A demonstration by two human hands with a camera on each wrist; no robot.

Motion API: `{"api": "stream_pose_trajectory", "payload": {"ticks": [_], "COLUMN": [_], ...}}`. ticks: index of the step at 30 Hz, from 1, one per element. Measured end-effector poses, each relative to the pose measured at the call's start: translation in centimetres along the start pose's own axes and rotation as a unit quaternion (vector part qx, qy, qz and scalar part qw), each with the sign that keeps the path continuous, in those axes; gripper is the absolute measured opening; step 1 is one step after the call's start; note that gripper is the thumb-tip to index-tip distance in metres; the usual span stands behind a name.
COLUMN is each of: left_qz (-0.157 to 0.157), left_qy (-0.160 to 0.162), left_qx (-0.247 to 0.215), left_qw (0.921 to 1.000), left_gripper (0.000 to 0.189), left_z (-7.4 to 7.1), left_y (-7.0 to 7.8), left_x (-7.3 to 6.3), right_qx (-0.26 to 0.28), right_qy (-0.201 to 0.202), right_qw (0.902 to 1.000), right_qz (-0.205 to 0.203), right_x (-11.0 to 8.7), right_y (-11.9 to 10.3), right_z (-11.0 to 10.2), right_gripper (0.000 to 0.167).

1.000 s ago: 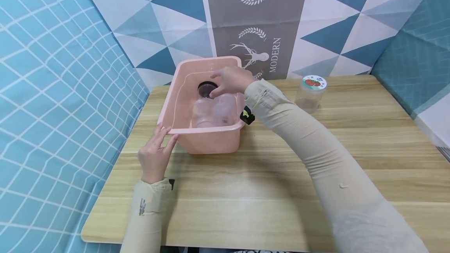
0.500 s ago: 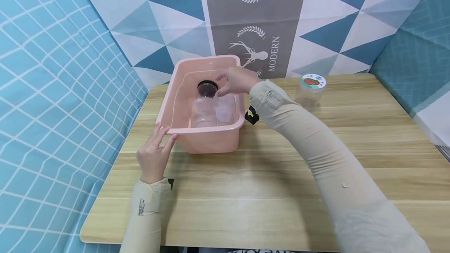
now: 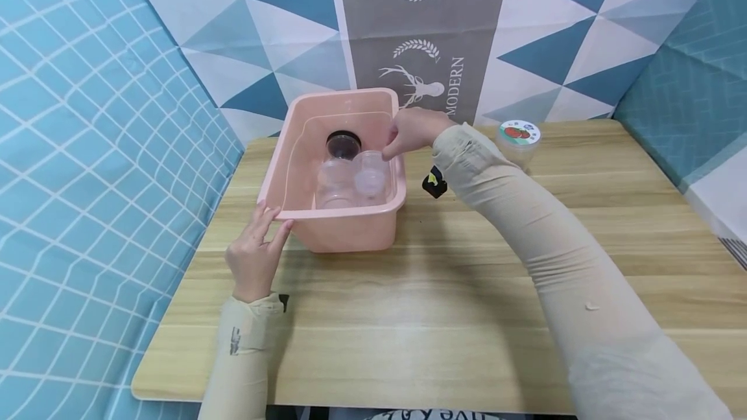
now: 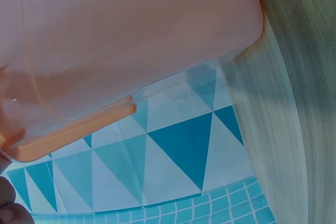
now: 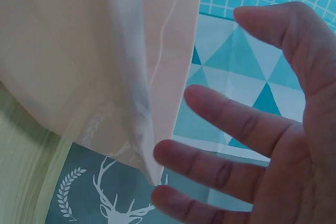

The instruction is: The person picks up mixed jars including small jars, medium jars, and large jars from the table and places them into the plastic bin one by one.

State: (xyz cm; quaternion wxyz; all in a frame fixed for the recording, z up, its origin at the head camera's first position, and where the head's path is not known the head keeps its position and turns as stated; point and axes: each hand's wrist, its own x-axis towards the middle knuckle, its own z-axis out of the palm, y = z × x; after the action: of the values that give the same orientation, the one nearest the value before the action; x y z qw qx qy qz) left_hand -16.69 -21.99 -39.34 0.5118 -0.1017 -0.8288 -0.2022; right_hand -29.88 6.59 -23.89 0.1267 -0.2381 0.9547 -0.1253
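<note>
A pink plastic basin (image 3: 344, 214) stands on the table, its near left corner gripped at the rim by my left hand (image 3: 255, 258), thumb in front. The left wrist view shows the basin's side (image 4: 131, 35) large, and only fingertips (image 4: 9, 208) at lower left. Over the basin's right rim is my right hand (image 3: 415, 128). Seen from the right wrist, the right hand (image 5: 252, 124) has spread fingers and holds nothing. Inside the basin lie clear plastic jars (image 3: 336, 180) and a jar with a black rim (image 3: 343, 146).
To the right of the basin, partly behind the right sleeve, stands a clear jar with a printed lid (image 3: 519, 133). The wooden table (image 3: 373, 323) meets a patterned wall covering (image 3: 432, 50) at the back and a blue tiled one (image 3: 87, 148) at left.
My right hand has moved rightward from above the jars to the basin's right rim, leaving a clear jar in the basin. My left hand has kept its place on the rim.
</note>
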Motion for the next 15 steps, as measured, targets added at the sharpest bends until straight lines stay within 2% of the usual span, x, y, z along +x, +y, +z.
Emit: {"api": "stream_pose_trajectory", "payload": {"ticks": [7, 10, 15], "left_qz": [-0.002, -0.003, 0.0], "left_qy": [0.003, 0.003, 0.004], "left_qx": [0.0, 0.001, 0.0], "left_qw": [1.0, 1.0, 1.0], "left_gripper": [0.057, 0.057, 0.057], "left_z": [0.0, 0.0, 0.1], "left_y": [0.0, -0.1, -0.2], "left_x": [-0.1, -0.1, 0.0], "right_qx": [-0.031, -0.049, -0.073], "right_qy": [-0.064, -0.098, -0.151], "right_qw": [0.9975, 0.9939, 0.9852], "right_qz": [-0.001, -0.014, -0.033], "right_x": [0.1, 0.1, -0.1], "right_y": [0.5, 1.0, 1.9], "right_z": [-0.2, -0.3, -0.5], "right_gripper": [0.038, 0.045, 0.045]}}
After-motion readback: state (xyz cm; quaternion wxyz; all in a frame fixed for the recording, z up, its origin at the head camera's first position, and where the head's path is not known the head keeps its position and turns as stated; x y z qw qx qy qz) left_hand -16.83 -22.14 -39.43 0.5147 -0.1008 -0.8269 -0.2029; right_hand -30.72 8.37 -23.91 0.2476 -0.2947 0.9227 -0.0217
